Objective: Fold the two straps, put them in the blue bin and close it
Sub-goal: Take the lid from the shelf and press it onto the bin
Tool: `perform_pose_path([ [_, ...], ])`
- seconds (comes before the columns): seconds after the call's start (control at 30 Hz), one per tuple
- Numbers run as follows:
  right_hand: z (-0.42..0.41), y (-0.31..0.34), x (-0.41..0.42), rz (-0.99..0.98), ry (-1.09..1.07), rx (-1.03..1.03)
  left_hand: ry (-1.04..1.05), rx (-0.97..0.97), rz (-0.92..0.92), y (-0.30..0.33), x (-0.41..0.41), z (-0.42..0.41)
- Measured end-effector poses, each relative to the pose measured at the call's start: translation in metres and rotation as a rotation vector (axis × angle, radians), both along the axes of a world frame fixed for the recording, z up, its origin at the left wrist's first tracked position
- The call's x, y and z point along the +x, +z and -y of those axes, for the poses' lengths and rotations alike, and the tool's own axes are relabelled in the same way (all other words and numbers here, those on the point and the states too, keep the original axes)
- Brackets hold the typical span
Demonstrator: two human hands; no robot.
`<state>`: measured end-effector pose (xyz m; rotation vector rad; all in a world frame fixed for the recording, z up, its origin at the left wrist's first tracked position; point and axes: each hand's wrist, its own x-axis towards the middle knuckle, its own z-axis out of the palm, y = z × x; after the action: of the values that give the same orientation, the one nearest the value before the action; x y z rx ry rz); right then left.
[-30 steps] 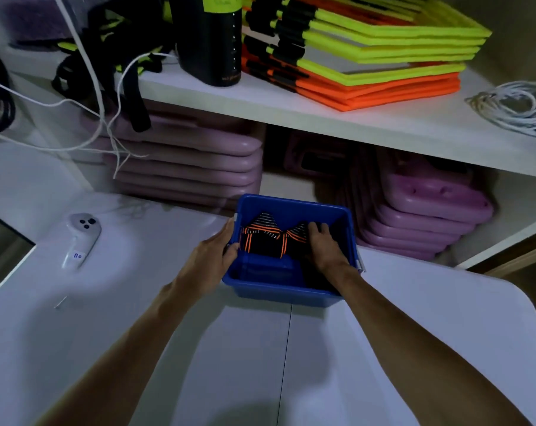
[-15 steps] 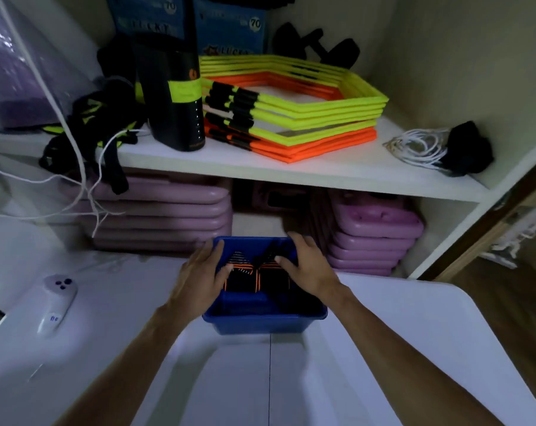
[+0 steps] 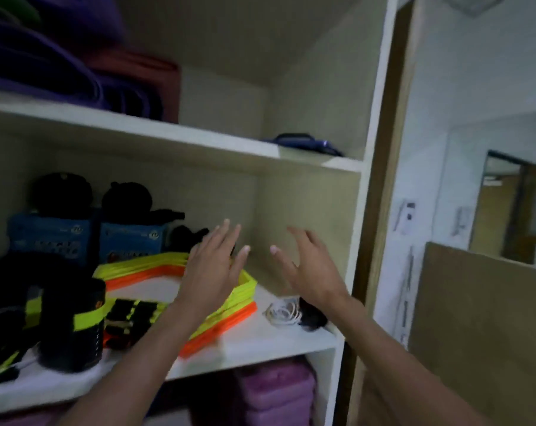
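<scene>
My left hand point(image 3: 212, 265) and my right hand point(image 3: 309, 265) are raised in front of the middle shelf, fingers spread, holding nothing. A dark blue flat lid-like object point(image 3: 306, 143) lies on the upper shelf at the right, above my hands. The blue bin and the two straps are out of view below the frame.
The middle shelf point(image 3: 260, 339) carries stacked yellow and orange hexagon frames point(image 3: 223, 315), a black and yellow roll point(image 3: 73, 327), a white cable coil point(image 3: 283, 312) and blue boxes point(image 3: 85, 238). Purple mats point(image 3: 60, 66) fill the upper shelf's left. Purple step blocks point(image 3: 276, 395) sit below. The cabinet's side panel point(image 3: 380, 210) stands at the right.
The view has swung upward from the table to the shelves. Both hands left the blue bin and rose, open, toward the upper shelf. The bin has dropped out of view.
</scene>
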<state>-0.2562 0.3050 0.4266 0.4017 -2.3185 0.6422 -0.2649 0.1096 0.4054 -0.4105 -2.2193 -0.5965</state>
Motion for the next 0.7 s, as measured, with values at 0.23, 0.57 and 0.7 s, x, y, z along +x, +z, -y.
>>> perform_pose_path([
  [0.23,-0.022,0.15,0.0,-0.149,-0.083,-0.046,-0.017,0.01,-0.189,0.156,-0.018,-0.034],
  [0.57,-0.024,0.238,-0.088,-0.02,-0.19,0.041,0.078,-0.198,-0.108,0.26,-0.094,-0.057],
  [0.7,-0.029,0.256,-0.137,0.035,-0.219,0.06,0.096,-0.22,-0.083,0.279,-0.137,-0.068],
])
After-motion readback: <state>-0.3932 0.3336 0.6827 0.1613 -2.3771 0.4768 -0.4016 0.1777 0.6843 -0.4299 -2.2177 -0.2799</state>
